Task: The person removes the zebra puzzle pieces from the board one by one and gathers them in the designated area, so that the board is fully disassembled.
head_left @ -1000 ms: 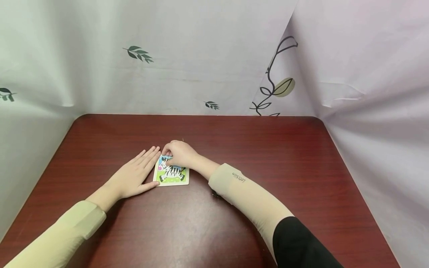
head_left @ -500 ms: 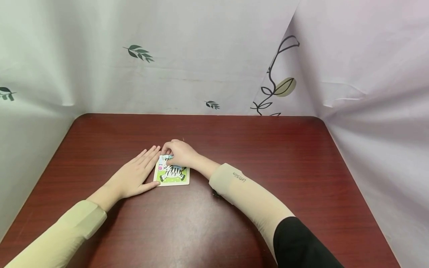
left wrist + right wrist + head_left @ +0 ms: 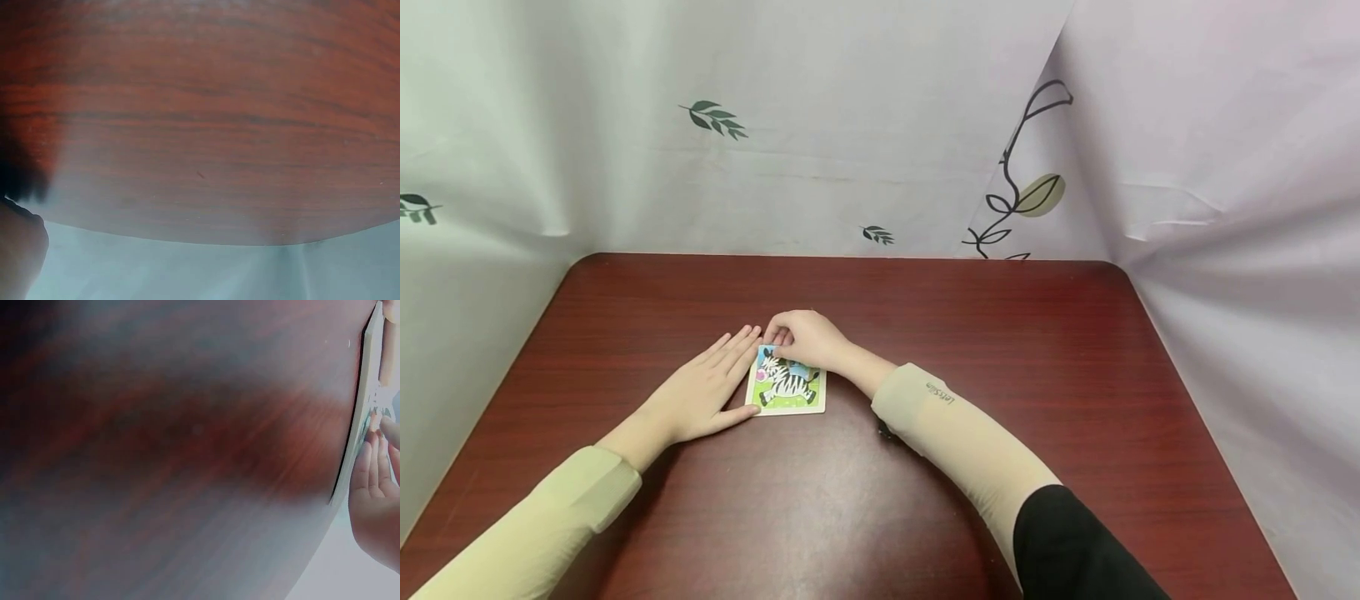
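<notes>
A small square zebra picture puzzle (image 3: 786, 393) with a pale border lies on the table, in the head view left of centre. My left hand (image 3: 703, 392) lies flat against its left side, fingers straight and the thumb at the lower left corner. Over the upper edge, my right hand (image 3: 811, 340) has its fingers and thumb curled down at a blue puzzle piece (image 3: 767, 352) in the top left. The hand hides part of the puzzle's top. In the right wrist view, the right hand (image 3: 375, 512) overlaps the board's edge (image 3: 365, 394).
The dark red wooden table (image 3: 970, 333) has rounded far corners. A white curtain (image 3: 850, 125) with leaf prints hangs behind it and along both sides. Only bare tabletop (image 3: 206, 125), curtain and a bit of hand show in the left wrist view.
My right hand has lifted slightly up and away from the puzzle, so more of the zebra shows. The piece's pale glare has gone back to blue. The left hand has stayed put.
</notes>
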`<state>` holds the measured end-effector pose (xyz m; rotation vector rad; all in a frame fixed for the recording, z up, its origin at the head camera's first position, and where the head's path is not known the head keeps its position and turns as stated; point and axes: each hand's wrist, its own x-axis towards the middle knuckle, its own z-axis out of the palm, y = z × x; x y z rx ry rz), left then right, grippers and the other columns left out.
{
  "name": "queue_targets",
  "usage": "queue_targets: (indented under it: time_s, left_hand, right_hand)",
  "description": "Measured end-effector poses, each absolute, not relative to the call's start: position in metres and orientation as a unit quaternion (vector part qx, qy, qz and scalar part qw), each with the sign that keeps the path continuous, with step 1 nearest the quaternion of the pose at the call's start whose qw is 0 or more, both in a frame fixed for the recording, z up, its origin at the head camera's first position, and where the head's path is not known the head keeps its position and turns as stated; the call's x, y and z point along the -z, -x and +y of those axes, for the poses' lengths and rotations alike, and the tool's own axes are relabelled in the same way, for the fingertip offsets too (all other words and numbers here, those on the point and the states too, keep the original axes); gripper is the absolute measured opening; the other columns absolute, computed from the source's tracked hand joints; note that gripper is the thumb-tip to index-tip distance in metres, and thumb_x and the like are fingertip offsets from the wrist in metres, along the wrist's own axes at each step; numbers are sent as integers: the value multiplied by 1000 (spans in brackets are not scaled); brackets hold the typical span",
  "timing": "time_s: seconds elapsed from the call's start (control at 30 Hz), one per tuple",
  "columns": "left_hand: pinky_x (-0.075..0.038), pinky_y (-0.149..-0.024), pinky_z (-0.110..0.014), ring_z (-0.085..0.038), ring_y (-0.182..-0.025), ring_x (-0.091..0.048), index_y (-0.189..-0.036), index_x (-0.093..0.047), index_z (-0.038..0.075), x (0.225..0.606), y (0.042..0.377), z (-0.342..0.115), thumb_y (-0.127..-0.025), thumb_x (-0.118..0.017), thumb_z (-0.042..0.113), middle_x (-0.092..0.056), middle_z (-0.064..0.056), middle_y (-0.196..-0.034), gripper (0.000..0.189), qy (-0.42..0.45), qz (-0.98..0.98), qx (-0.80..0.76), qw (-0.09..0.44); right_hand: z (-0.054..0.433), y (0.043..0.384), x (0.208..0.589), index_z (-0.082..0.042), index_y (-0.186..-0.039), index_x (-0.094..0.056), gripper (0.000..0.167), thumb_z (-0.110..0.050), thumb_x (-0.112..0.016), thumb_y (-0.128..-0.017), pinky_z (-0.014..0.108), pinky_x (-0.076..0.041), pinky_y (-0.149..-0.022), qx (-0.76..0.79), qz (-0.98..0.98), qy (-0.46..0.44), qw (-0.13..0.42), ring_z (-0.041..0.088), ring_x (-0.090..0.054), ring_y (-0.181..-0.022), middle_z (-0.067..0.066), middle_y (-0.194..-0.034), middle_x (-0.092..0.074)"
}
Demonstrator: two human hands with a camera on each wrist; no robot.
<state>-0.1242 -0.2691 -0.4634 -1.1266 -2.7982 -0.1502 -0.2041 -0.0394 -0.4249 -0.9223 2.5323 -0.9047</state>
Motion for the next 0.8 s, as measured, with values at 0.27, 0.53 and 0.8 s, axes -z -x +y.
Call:
queue_targets:
  time_s: [0.27, 0.53, 0.8]
  left_hand:
    - [-4, -139, -35, -41, -162, -28, -163, -30, -7, 465, 124, -270, -99, -64, 58, -28, -27, -172, 98, 366, -929, 40, 48]
    - [0, -139, -33, -41, -161, -29, -163, -29, -8, 466, 124, -271, -99, -63, 58, -28, -27, -172, 98, 370, -927, 37, 56]
    - [7, -136, -26, -41, -161, -30, -163, -30, -8, 466, 124, -269, -98, -64, 57, -29, -27, -172, 98, 372, -925, 42, 60]
  right_hand:
    - [-36, 206, 419, -9, -107, -78, 10, -12, -77, -97, 9, -51, -79, 358, 860, 326, 160, 11, -72, -91, 5, -103, -80]
    - [-19, 218, 408, -4, -107, -81, 12, -8, -78, -95, 12, -56, -78, 430, 834, 303, 166, 19, -75, -92, 12, -103, -81]
    - [20, 230, 408, -3, -103, -82, 10, -6, -78, -94, 16, -56, -68, 440, 850, 246, 155, 17, -76, -84, 14, -98, -81]
